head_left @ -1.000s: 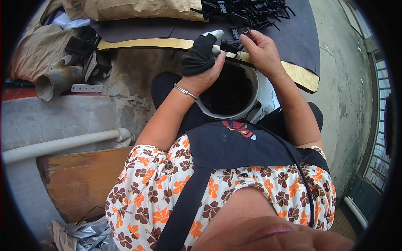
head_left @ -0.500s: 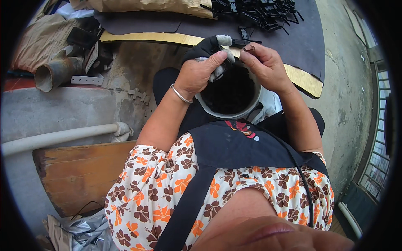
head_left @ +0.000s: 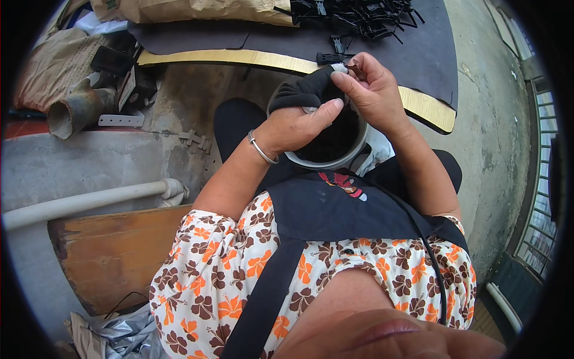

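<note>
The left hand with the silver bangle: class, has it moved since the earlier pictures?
Yes. The left hand has dropped from the yellow board edge to over the round bucket's rim, holding a black cloth.

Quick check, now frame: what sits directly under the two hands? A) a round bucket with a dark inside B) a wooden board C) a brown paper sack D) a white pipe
A: the left hand and right hand, working a black cloth piece, are right over the round bucket with a dark inside, held between the knees; the white pipe and wooden board lie off to the person's left.
</note>
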`<action>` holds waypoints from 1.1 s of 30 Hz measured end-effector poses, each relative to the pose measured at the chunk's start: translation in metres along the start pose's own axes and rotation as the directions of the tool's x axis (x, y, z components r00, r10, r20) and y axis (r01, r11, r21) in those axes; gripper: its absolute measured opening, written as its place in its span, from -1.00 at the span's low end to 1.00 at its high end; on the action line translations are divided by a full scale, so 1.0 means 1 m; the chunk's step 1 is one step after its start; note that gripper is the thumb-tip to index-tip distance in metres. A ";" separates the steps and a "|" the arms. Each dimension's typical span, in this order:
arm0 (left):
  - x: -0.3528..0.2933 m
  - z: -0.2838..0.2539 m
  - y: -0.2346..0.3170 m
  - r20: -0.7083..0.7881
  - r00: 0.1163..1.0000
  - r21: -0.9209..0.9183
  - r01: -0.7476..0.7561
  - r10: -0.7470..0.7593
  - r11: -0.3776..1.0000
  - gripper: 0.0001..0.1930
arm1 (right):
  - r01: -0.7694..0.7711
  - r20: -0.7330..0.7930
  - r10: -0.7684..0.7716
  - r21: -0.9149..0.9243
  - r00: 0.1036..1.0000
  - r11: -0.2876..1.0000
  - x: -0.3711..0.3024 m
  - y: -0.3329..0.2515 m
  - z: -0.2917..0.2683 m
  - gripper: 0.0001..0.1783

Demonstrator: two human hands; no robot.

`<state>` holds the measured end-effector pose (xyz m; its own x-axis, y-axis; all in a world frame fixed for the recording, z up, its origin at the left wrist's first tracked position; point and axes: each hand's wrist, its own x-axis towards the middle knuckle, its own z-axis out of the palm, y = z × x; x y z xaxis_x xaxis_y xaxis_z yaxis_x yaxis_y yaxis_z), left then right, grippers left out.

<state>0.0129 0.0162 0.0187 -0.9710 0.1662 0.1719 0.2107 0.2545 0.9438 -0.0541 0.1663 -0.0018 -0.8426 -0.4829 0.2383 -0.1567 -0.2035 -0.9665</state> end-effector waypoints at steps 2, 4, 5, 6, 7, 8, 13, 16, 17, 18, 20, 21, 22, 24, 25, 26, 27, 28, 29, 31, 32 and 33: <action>0.002 0.004 -0.004 -0.016 0.994 0.127 -0.104 0.107 0.986 -0.67 | -0.036 0.033 0.037 -0.030 0.999 0.999 0.000 0.004 -0.003 -0.81; 0.004 0.004 -0.002 -0.064 0.998 0.057 -0.019 0.022 0.998 -0.67 | -0.069 0.065 0.072 -0.059 0.995 0.996 -0.001 0.003 -0.005 -0.81; 0.005 0.004 -0.002 -0.116 0.991 -0.019 0.066 -0.068 0.998 -0.66 | -0.026 0.129 0.045 -0.146 0.991 0.989 -0.001 -0.002 -0.006 -0.79; 0.004 0.004 -0.004 -0.144 0.988 -0.027 0.052 -0.055 0.998 -0.67 | 0.023 0.195 0.023 -0.229 0.981 0.973 -0.002 -0.005 -0.007 -0.76; 0.005 0.003 -0.006 -0.149 0.987 -0.027 0.053 -0.057 0.998 -0.67 | 0.077 0.243 -0.011 -0.262 0.970 0.962 -0.003 -0.005 -0.009 -0.69; 0.005 0.004 -0.006 -0.156 0.987 0.016 0.032 -0.029 0.999 -0.72 | 0.074 0.241 -0.009 -0.263 0.970 0.962 -0.004 -0.005 -0.009 -0.69; 0.007 0.013 -0.018 -0.221 0.965 0.096 -0.122 0.141 0.988 -0.74 | 0.069 0.240 -0.005 -0.262 0.971 0.963 -0.005 -0.002 -0.007 -0.70; 0.008 0.015 -0.025 -0.229 0.938 0.194 -0.219 0.261 0.956 -0.73 | 0.038 0.289 0.056 -0.310 0.956 0.950 -0.004 0.000 -0.013 -0.72; 0.008 0.016 -0.024 -0.212 0.938 0.252 -0.219 0.275 0.943 -0.73 | 0.038 0.289 0.056 -0.310 0.956 0.950 -0.003 0.001 -0.014 -0.72; 0.007 0.016 -0.023 -0.194 0.938 0.310 -0.219 0.287 0.925 -0.73 | -0.002 0.273 0.106 -0.353 0.956 0.936 -0.003 0.002 -0.014 -0.72; 0.008 0.016 -0.017 -0.178 0.926 0.429 -0.231 0.332 0.873 -0.73 | -0.044 0.253 0.154 -0.394 0.955 0.918 -0.005 0.006 -0.012 -0.73; 0.008 0.015 -0.014 -0.157 0.914 0.541 -0.239 0.375 0.807 -0.73 | -0.036 0.219 0.124 -0.370 0.968 0.928 -0.007 0.010 -0.009 -0.72; 0.006 0.015 -0.013 -0.154 0.914 0.540 -0.240 0.375 0.807 -0.73 | -0.026 0.183 0.095 -0.345 0.978 0.938 -0.008 0.013 -0.006 -0.71; 0.002 0.013 -0.012 -0.068 0.961 0.667 -0.156 0.268 0.728 -0.64 | -0.054 0.185 0.121 -0.331 0.975 0.942 -0.011 0.022 -0.005 -0.71; 0.002 0.013 -0.010 -0.066 0.961 0.667 -0.158 0.269 0.728 -0.64 | -0.081 0.189 0.147 -0.318 0.971 0.945 -0.011 0.024 -0.004 -0.71; 0.002 0.013 -0.009 -0.102 0.959 0.596 -0.154 0.265 0.788 -0.66 | -0.082 0.188 0.148 -0.319 0.971 0.944 -0.011 0.023 -0.005 -0.71; 0.002 0.014 -0.009 -0.137 0.957 0.519 -0.152 0.257 0.841 -0.67 | -0.086 0.226 0.133 -0.210 0.965 0.974 -0.011 0.019 -0.006 -0.72; 0.002 0.013 -0.011 -0.138 0.956 0.517 -0.153 0.258 0.842 -0.67 | -0.092 0.262 0.115 -0.098 0.958 0.991 -0.010 0.015 -0.008 -0.72; 0.004 0.010 -0.014 -0.176 0.970 0.329 -0.103 0.168 0.939 -0.67 | -0.088 0.269 0.111 -0.098 0.957 0.991 -0.008 0.011 -0.011 -0.72; 0.007 0.002 -0.016 -0.189 0.973 0.126 -0.110 0.133 0.986 -0.71 | -0.073 0.240 0.176 -0.385 0.955 0.920 -0.005 0.005 -0.021 -0.74; 0.006 -0.001 -0.013 -0.188 0.973 0.124 -0.110 0.132 0.986 -0.71 | -0.075 0.239 0.178 -0.385 0.955 0.920 -0.006 0.005 -0.022 -0.74; 0.004 -0.003 -0.009 -0.155 0.988 -0.127 -0.015 -0.005 0.992 -0.69 | -0.085 0.267 0.203 -0.394 0.942 0.915 -0.006 0.004 -0.023 -0.77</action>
<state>0.0068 0.0118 0.0121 -0.9778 0.0153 0.2088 0.2090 0.1285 0.9694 -0.0616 0.1878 -0.0096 -0.6877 -0.7240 0.0541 -0.2749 0.1907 -0.9424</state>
